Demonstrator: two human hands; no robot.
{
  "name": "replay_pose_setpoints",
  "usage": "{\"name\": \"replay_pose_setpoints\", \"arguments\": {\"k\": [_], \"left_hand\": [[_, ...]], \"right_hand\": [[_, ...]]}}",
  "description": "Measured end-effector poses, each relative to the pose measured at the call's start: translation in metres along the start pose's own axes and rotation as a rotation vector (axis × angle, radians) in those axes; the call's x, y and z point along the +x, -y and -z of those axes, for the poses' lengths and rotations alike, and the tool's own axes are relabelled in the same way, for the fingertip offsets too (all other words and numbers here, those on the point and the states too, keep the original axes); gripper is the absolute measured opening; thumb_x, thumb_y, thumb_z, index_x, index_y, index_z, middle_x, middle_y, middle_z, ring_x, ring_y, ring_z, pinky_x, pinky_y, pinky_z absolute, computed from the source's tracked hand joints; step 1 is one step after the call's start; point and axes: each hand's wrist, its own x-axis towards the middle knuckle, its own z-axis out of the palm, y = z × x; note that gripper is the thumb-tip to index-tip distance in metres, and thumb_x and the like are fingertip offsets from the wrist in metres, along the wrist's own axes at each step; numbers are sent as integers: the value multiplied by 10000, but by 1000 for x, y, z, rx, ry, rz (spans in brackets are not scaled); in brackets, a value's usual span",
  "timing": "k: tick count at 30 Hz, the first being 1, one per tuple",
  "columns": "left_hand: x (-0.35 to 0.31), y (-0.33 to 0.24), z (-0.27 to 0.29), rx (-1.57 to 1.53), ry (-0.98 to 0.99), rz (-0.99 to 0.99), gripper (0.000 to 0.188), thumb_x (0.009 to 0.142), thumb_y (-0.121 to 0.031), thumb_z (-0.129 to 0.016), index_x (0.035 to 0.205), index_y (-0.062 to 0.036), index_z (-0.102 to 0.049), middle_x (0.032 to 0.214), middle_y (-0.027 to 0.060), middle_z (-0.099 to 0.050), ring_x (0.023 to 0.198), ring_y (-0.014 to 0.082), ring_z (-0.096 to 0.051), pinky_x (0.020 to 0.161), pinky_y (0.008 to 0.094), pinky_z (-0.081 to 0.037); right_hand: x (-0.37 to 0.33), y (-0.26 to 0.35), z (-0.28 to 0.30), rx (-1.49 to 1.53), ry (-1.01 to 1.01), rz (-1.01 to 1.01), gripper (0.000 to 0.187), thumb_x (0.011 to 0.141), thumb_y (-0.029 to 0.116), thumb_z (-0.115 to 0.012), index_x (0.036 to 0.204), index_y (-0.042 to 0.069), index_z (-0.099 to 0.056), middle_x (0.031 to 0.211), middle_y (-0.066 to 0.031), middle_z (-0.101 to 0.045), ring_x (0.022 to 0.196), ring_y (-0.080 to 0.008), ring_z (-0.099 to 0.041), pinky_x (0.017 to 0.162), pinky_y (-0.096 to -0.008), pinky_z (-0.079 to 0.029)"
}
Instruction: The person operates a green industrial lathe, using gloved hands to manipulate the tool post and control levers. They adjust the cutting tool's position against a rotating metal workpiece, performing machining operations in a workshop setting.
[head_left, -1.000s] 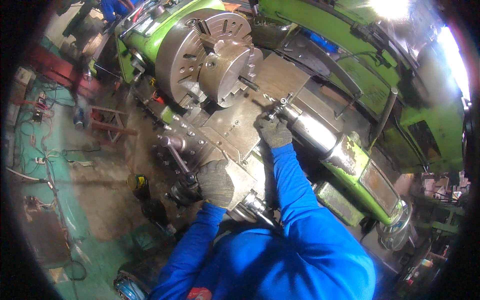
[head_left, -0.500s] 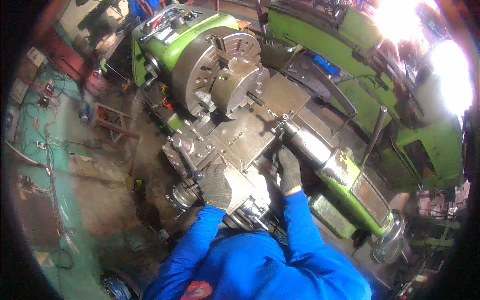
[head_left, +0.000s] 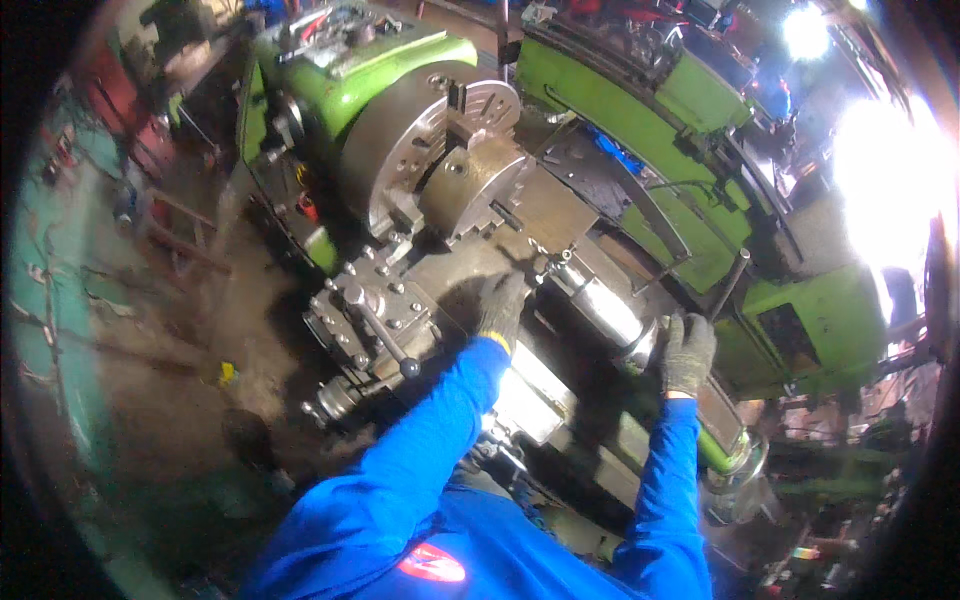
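My left hand (head_left: pixel 503 308), in a grey knit glove with a yellow cuff, reaches over the lathe carriage. Its fingers are stretched out beside the drill chuck (head_left: pixel 550 264); shadow hides whether they touch it. A drill bit (head_left: pixel 535 243) in this chuck points toward the large lathe chuck (head_left: pixel 472 185). Farther right, my gloved right hand (head_left: pixel 688 355) lies against the tailstock (head_left: pixel 650 340), fingers extended along its top. The shiny tailstock quill (head_left: pixel 600 308) runs between my hands. Left of my left forearm sits the tool post (head_left: pixel 370 305) with its ball-ended handle (head_left: pixel 390 338).
Tools lie on the green headstock (head_left: pixel 390 70) at the upper left. A metal lever (head_left: pixel 732 280) rises behind my right hand. Another green machine (head_left: pixel 640 120) stands across the back, and the tailstock handwheel (head_left: pixel 742 465) is at the lower right. Strong light glares at the right.
My left hand has left the tool post area and moved right and forward to the drill chuck. My right hand has shifted right, from beside the carriage onto the tailstock. The view has shifted slightly.
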Motion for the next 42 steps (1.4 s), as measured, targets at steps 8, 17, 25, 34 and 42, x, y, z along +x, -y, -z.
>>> {"name": "replay_pose_setpoints", "arguments": {"k": [8,17,25,34,42], "left_hand": [[48,-16,-35,12,14,351,414,941,-462,-748,1142,-103,-697,961,12,-686,864,122,-600,774,276,-482],[69,1,-42,-47,43,215,189,1005,-265,-697,1050,-85,-661,836,-11,-583,724,109,-562,619,272,-473],[70,11,-34,16,47,89,310,1029,-365,-620,1049,-56,-618,876,38,-603,733,141,-560,638,327,-487],[63,2,-34,92,95,49,334,1016,-338,-596,1007,-8,-650,878,54,-600,772,151,-563,689,335,-486],[66,6,-35,96,81,24,323,994,-312,-607,925,0,-662,820,68,-603,719,163,-538,649,361,-464]], "right_hand": [[-4,9,-17,-248,96,-79,334,977,347,-624,1000,18,-680,1040,-245,-673,1018,-448,-612,907,-538,-478],[1,17,-17,-182,170,-176,406,978,352,-641,1104,-30,-699,1138,-266,-677,1104,-450,-616,976,-504,-477],[-5,-10,-31,-244,139,-232,539,993,406,-638,1256,-63,-675,1299,-288,-653,1241,-436,-596,1087,-475,-448],[0,2,-25,-182,181,-217,447,989,377,-648,1169,-28,-704,1192,-256,-680,1146,-432,-623,1012,-477,-480],[0,13,-24,-129,140,-200,379,980,364,-646,1108,13,-712,1144,-236,-683,1104,-431,-625,965,-487,-487]]}}
